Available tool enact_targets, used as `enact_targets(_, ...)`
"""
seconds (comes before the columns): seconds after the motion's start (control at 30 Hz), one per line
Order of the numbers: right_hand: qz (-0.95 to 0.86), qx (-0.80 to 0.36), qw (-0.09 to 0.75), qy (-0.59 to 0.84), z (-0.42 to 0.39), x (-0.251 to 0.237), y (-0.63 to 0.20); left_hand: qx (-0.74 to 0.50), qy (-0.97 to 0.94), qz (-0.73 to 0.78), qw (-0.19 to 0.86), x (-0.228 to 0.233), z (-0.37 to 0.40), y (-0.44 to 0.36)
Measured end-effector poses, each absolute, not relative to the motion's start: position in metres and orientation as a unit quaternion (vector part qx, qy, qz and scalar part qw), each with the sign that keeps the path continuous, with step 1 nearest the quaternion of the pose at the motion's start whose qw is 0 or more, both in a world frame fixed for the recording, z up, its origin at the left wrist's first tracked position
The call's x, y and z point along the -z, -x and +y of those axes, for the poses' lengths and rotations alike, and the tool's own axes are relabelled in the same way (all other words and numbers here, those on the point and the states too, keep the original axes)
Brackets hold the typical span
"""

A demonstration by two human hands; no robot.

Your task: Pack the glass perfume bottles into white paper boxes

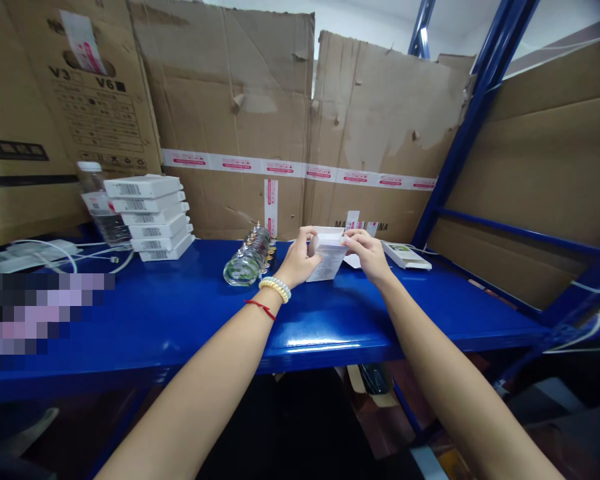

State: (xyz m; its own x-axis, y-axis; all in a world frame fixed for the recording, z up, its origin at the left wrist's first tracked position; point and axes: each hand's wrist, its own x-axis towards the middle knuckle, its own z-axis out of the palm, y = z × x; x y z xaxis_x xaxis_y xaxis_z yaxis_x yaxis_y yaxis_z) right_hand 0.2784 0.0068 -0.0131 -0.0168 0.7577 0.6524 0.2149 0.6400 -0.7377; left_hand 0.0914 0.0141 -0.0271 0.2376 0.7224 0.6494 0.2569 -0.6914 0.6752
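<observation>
Both hands are on a small white carton (327, 261) held upright above the blue shelf, its top end toward me with a flap raised. My left hand (300, 257) wraps the carton's left side, thumb across the front. At the upper right edge, my right hand (367, 253) pinches the carton's flap between thumb and fingers. Just left of my left hand stands a row of clear glass bottles (245, 263) with metallic fittings on top. A flat white box (407, 256) lies to the right of my right hand.
Several white boxes (153, 217) are stacked at the left, beside a plastic water bottle (103, 203) and white cables (73, 250). Cardboard sheets (235, 120) line the back of the blue shelf (180, 313). A blue post (460, 147) rises at the right.
</observation>
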Motion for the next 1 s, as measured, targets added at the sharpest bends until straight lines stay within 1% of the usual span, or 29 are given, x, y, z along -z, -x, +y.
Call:
enact_targets(0.07,-0.68,-0.232,0.596,0.358,0.0068,0.0136,-0.2785,-0.512,-0.765,0.34,0.191,0.0266,0.0141,-0.0907)
enact_targets(0.17,-0.695,-0.204,0.592,0.353,0.008,0.0152,-0.2792,-0.507,-0.769,0.353,0.165,0.0265,0.0153,-0.09)
enact_targets(0.23,-0.69,-0.208,0.597,0.351,0.0093,0.0164,-0.2794,-0.511,-0.762,0.356,0.179,0.0266,0.0163,-0.0897)
enact_targets(0.37,-0.653,-0.274,0.618,0.342,0.0098,0.0172,-0.2783,-0.514,-0.746,0.36,0.223,0.0263,0.0183,-0.089)
enact_targets(0.47,-0.646,-0.29,0.622,0.333,0.0077,0.016,-0.2774,-0.528,-0.734,0.345,0.254,0.0265,0.0205,-0.0883)
enact_targets(0.63,-0.669,-0.278,0.596,0.346,0.0048,0.0141,-0.2773,-0.555,-0.707,0.317,0.301,0.0273,0.0236,-0.0875)
enact_targets(0.77,-0.668,-0.271,0.6,0.346,0.0024,0.013,-0.2763,-0.546,-0.716,0.321,0.294,0.0262,0.0213,-0.0884)
enact_targets(1.0,-0.704,-0.217,0.568,0.367,0.0018,0.0149,-0.275,-0.558,-0.711,0.309,0.298,0.0255,0.0178,-0.0911)
